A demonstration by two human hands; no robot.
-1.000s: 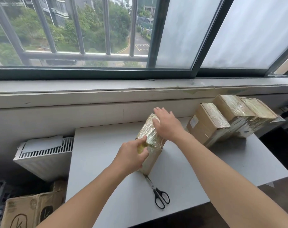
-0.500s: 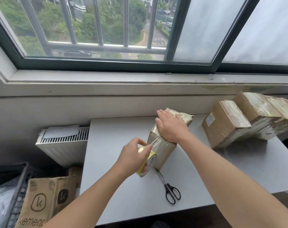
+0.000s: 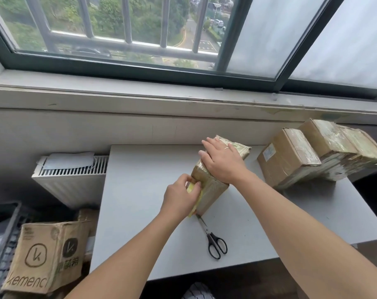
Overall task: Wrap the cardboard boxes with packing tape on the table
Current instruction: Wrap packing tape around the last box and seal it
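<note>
View: we have only the head camera, looking forward and down over two bare forearms.
Table: a grey table point(image 3: 144, 190) stands under a window sill, its far edge against the wall.
Box being wrapped: a cardboard box point(image 3: 212, 189), glossy with tape, stands about midway along the table, nearer the far edge than the near one. Its long side runs from near-left to far-right.
Right: the right hand point(image 3: 223, 162) lies flat on top of the cardboard box, fingers straight and spread, pressing down (a ring shows on one finger).
Left: the left hand point(image 3: 179, 198) is curled round a yellow roll of tape point(image 3: 190, 188) and holds it against the near end of the cardboard box, at that end's left edge. The fingers hide most of the roll.
Scissors: black-handled scissors point(image 3: 213, 240) lie flat just in front of the cardboard box, blades pointing at its near bottom corner, handles toward the near edge. We cannot tell whether the tip touches the box.
Other boxes: a row of taped boxes point(image 3: 325, 139) lean against one another at the far right corner of the table, well apart from both hands.
Beside the table: a white radiator point(image 3: 73, 182) stands by the left edge. On the floor below it sits a printed carton point(image 3: 45, 257), next to a dark crate point(image 3: 4, 244).
Behind: a barred window point(image 3: 118, 29) shows trees and a road.
</note>
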